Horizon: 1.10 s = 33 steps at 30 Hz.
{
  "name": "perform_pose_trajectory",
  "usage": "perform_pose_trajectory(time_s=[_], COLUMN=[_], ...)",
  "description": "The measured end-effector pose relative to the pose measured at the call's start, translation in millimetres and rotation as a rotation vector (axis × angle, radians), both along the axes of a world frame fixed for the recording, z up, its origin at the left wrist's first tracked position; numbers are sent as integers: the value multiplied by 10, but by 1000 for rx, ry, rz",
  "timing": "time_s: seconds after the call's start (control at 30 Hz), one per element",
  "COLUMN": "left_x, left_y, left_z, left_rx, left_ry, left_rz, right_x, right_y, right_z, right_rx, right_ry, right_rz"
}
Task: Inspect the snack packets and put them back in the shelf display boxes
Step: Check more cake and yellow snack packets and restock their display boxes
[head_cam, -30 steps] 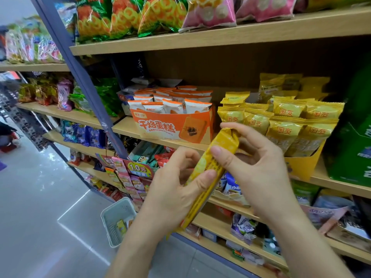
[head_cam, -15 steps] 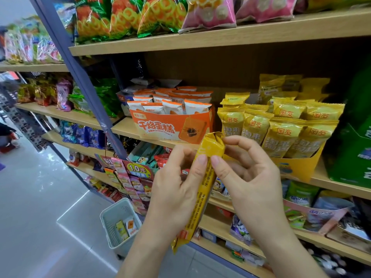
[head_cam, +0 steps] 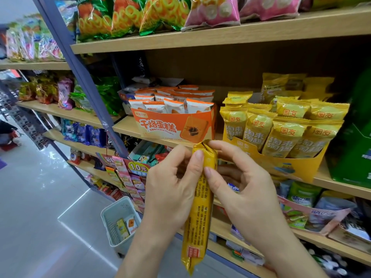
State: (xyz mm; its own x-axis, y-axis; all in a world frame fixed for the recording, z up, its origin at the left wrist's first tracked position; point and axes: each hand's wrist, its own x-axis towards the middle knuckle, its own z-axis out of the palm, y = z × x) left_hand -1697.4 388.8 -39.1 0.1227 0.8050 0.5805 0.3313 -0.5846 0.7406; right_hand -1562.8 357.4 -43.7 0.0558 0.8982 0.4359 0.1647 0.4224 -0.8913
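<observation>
A long yellow snack packet (head_cam: 198,217) hangs upright in front of me, its printed back side toward the camera. My left hand (head_cam: 170,189) pinches its top end from the left, and my right hand (head_cam: 241,189) pinches the same end from the right. Just above and to the right, on the middle shelf, stands a yellow display box (head_cam: 289,167) packed with matching yellow packets (head_cam: 281,133). Left of it sits an orange display box (head_cam: 174,127) holding white and orange packets (head_cam: 176,103).
A white basket (head_cam: 112,221) with a couple of packets stands on the floor at lower left. A green carton (head_cam: 351,153) fills the shelf's right end. Other shelves above and below carry many snack bags. A blue upright post (head_cam: 80,73) runs diagonally at left.
The yellow packet has swung from a slant to upright and come down slightly. Both hands shifted their pinch up to its top end.
</observation>
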Motion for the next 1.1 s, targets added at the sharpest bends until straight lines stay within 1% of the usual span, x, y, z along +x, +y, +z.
perform_pose_trajectory(time_s=[0.1,0.2,0.4,0.6,0.77,0.9,1.0,1.1], left_x=[18,-16,-39,-40,-49,-57,-97,-161], left_y=[-2,36,71,75,97,88,80,100], left_z=[-2,-23,-18,-35,-30,-5,65,76], left_rx=[54,43,62,86,72,28,-142,-211], left_ry=[79,99,106,149,67,28,-147,-99], left_rz=[70,89,65,129,149,46,-192,-408], right_x=[8,15,36,47,86,80,162,287], right_y=[9,9,11,21,37,24,35,76], right_z=[-20,-33,-52,-82,-126,-142,-61,-27], right_rx=[23,55,82,72,73,63,-61,-141], right_ry=[-115,-200,-242,-270,-266,-249,-107,36], right_rz=[-22,-38,-18,-26,-11,0,103,292])
